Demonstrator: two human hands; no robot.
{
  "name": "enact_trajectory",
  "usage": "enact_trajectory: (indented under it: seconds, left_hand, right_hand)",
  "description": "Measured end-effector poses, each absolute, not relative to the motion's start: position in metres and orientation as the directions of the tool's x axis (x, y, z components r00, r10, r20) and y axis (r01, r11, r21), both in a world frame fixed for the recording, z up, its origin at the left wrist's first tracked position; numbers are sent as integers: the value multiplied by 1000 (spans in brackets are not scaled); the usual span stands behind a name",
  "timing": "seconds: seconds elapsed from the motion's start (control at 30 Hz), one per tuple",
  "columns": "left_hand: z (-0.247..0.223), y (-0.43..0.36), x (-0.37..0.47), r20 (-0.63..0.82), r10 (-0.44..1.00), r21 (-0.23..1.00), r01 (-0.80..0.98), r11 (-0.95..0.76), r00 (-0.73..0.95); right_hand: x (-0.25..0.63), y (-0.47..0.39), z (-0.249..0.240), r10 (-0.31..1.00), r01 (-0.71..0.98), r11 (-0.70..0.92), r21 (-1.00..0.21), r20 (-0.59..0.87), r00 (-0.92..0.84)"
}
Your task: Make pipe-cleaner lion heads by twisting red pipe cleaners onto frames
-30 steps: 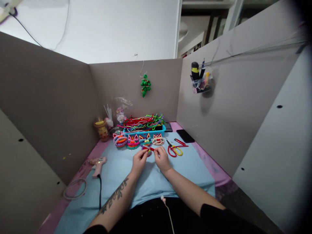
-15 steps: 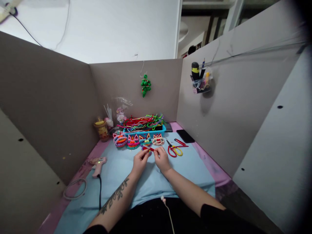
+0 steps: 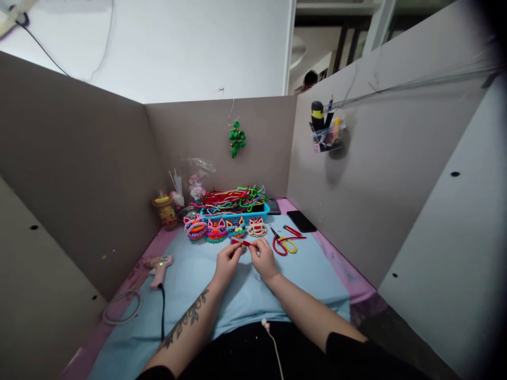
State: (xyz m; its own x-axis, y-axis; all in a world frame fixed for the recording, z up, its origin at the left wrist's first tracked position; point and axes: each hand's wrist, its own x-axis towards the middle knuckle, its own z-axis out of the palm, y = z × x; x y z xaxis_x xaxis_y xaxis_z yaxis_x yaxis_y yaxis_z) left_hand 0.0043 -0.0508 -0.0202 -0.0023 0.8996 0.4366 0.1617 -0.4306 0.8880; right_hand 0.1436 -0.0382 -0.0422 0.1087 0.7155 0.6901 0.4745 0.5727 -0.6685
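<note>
The print on the lidded cup (image 3: 166, 215) is too small to read. A short, slim red strip (image 3: 246, 243), paler towards its left end, is held above the blue-clothed bench (image 3: 190, 277), just in front of four multicoloured chenille animal heads (image 3: 216, 232). The left hand (image 3: 227, 260) and right hand (image 3: 263, 259) each have fingers pinched closed on it, one at either end. One pair of scissors (image 3: 281, 239) lies to the right, one pink glue gun (image 3: 159, 272) to the left; one blue tray (image 3: 253, 216) behind holds heaped chenille stems (image 3: 233, 199).
</note>
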Motion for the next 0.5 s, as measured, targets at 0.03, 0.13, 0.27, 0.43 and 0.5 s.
enact_trajectory:
  seconds: [0.03,0.13,0.27,0.43,0.5]
  left_hand:
    - [-21,-50,4,431,902,891,154,-426,-1]
    - [-22,-49,4,419,908,898,144,-415,3]
    - [-22,-49,3,406,914,904,145,-403,13]
    - [-21,-49,4,409,912,901,148,-407,20]
    - [-22,-49,4,411,911,900,149,-409,13]
  right_hand:
    - [143,-38,-42,715,472,574,-669,690,109]
    - [143,-38,-42,711,464,581,-669,695,111]
    - [143,-37,-43,706,464,584,-666,699,116]
    - [143,-37,-43,705,479,573,-665,698,127]
    - [143,-36,-44,708,483,566,-668,694,130]
